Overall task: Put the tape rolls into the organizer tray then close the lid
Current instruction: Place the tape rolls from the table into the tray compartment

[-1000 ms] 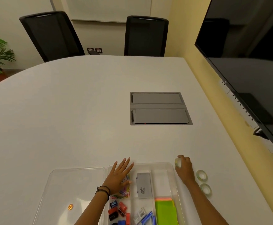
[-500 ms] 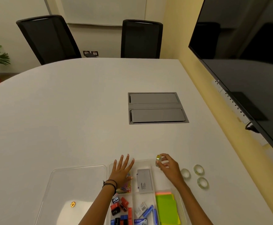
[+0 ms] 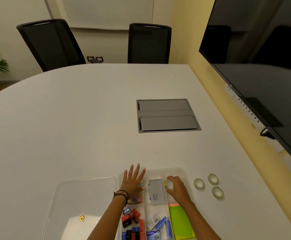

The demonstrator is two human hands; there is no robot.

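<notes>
A clear organizer tray point(image 3: 158, 170) sits at the table's near edge, its compartments holding stationery. My right hand point(image 3: 177, 187) grips a clear tape roll point(image 3: 169, 184) low inside the tray's far right compartment. My left hand point(image 3: 132, 181) lies flat, fingers spread, on the tray's far left corner. Three more clear tape rolls lie on the table right of the tray: one point(image 3: 199, 183) nearest it, one point(image 3: 213, 179) behind, one point(image 3: 218, 192) in front. The clear lid point(image 3: 75, 196) lies flat to the tray's left.
The tray holds a grey box point(image 3: 156, 192), green and orange sticky notes point(image 3: 181, 220), sharpeners, staples and clips. A grey cable hatch point(image 3: 167, 115) is set in the white table. Two black chairs stand behind; a large dark screen point(image 3: 262, 66) hangs at right.
My right hand lifted a tape roll from the table at right, carried it left over the tray rim and lowered it into the far right compartment. My left hand stayed on the tray.
</notes>
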